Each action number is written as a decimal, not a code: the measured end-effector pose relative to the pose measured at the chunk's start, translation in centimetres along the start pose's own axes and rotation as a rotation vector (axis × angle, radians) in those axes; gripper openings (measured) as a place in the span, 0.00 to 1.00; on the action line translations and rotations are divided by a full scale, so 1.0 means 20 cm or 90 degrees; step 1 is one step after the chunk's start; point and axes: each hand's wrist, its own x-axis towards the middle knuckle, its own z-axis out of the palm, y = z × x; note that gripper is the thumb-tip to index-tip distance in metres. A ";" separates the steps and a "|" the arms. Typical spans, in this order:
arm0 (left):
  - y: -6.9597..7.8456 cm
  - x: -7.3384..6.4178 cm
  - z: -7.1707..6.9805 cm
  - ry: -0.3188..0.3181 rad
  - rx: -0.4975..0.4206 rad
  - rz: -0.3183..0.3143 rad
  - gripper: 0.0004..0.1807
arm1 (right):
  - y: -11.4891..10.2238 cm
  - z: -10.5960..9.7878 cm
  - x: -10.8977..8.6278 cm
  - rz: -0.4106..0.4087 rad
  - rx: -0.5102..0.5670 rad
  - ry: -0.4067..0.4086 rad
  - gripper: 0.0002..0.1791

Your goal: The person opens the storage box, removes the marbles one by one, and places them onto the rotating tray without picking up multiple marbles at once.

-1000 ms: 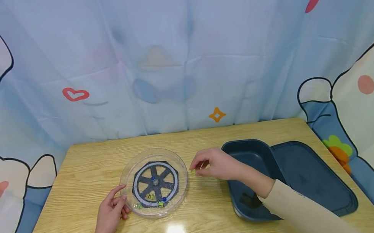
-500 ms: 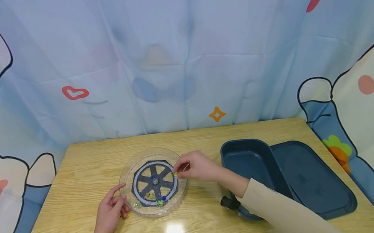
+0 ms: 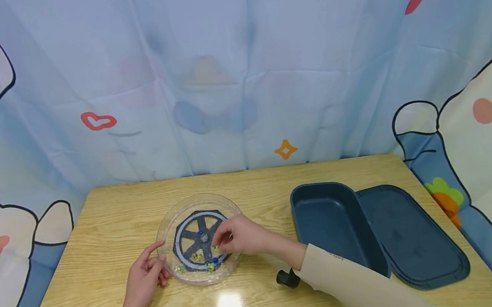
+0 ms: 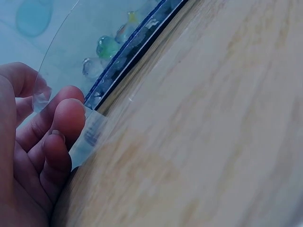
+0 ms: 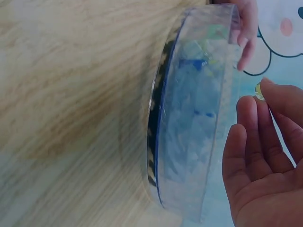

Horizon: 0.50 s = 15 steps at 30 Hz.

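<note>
A clear round dish point(image 3: 196, 198) stands on the table, a dark wheel-shaped pattern with spokes showing in its base. Several small glass marbles lie inside, among them a blue marble point(image 3: 201, 233) near the hub and a green marble point(image 4: 108, 47) by the wall. At the dish's left edge my left hand point(image 3: 141, 282) holds the rim, its fingers bent about the clear wall. Above the dish's right half, my right hand point(image 3: 244, 236) pinches a yellowish marble point(image 5: 258, 91) between thumb and fingertips. The right wrist view shows that marble over the rim's level.
On the right sits a deep dark blue bin point(image 3: 326, 215), with a flat dark blue lid point(image 3: 420, 240) beside it. Black wrist cameras stick out under both forearms. Behind the wooden table point(image 3: 263, 303) hangs a printed curtain point(image 3: 228, 74).
My right hand has moved left from beside the dish to over its right half, bringing the yellowish marble along. My left hand stays at the rim.
</note>
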 end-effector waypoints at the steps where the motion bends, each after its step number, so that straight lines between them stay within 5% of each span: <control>1: 0.00 0.00 0.00 0.000 -0.001 -0.002 0.19 | 0.00 0.01 0.00 0.002 0.001 -0.001 0.06; 15: 0.00 0.00 0.00 -0.001 -0.010 -0.001 0.19 | 0.01 0.06 0.02 -0.002 0.017 -0.009 0.06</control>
